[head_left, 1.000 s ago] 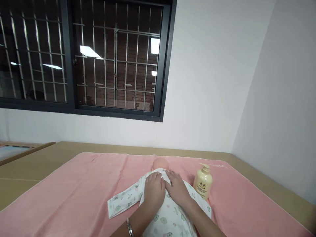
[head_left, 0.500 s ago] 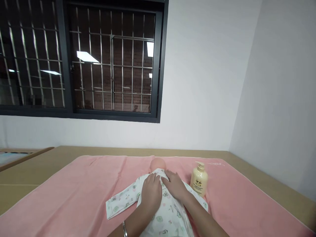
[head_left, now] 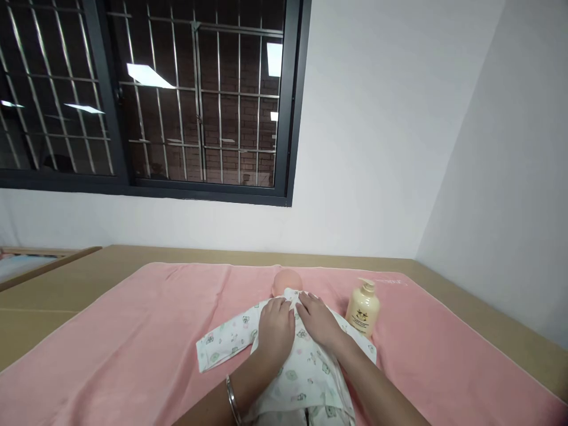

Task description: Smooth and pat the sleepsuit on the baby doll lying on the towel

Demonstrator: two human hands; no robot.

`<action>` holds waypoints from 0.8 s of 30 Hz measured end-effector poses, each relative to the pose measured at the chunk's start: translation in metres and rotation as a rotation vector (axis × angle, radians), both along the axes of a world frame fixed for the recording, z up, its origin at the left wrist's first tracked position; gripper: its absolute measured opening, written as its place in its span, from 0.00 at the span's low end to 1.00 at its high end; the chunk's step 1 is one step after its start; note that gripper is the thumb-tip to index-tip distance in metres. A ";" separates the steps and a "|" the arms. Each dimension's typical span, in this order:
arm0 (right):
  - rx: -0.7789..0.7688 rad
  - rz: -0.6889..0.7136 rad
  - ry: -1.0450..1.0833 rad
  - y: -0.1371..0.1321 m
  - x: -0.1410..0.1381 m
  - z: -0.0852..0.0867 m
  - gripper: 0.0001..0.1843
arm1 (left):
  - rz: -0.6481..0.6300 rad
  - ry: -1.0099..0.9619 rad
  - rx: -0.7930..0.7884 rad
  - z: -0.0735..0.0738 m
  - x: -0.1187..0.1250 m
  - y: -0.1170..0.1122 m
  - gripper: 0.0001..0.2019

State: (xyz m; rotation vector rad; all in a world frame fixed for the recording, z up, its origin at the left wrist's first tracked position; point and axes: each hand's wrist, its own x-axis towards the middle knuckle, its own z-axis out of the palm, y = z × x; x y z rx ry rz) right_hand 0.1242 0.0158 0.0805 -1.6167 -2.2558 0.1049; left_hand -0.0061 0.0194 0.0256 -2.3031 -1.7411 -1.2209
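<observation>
A baby doll (head_left: 287,280) in white patterned clothes (head_left: 306,373) lies with its head toward the wall and its sleeves spread sideways. My left hand (head_left: 276,331) rests flat on the upper left part of the clothes, its fingers stretched toward the head. Beside it, my right hand (head_left: 320,319) lies on the upper right part with the fingers extended. Neither hand grips anything. A silver bracelet (head_left: 231,397) circles my left wrist. Just right of the doll's right sleeve stands a cream pump bottle (head_left: 362,307).
Under the doll is a pink towel (head_left: 146,331) spread over a tan table (head_left: 48,299). White walls (head_left: 377,130) rise behind and to the right. A dark-framed window (head_left: 199,189) with metal bars is at the back left. A wooden-edged surface (head_left: 53,260) sits at far left.
The view has tilted down a little, so more of the doll's lower clothing shows. Both hands stay on the upper clothes, the right one with its fingers closer together.
</observation>
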 end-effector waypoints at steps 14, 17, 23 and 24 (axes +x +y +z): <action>-0.070 -0.041 -0.001 0.010 0.004 -0.014 0.25 | -0.011 -0.110 0.025 -0.010 -0.001 0.006 0.16; -0.057 -0.028 -0.021 0.010 0.003 -0.018 0.24 | 0.010 -0.102 -0.008 -0.008 -0.001 0.006 0.17; -0.002 -0.026 -0.022 0.010 0.003 -0.019 0.23 | 0.043 -0.078 0.035 -0.009 -0.002 0.004 0.17; 0.013 -0.026 -0.019 0.011 0.003 -0.019 0.22 | 0.029 -0.077 0.056 -0.009 -0.002 0.004 0.17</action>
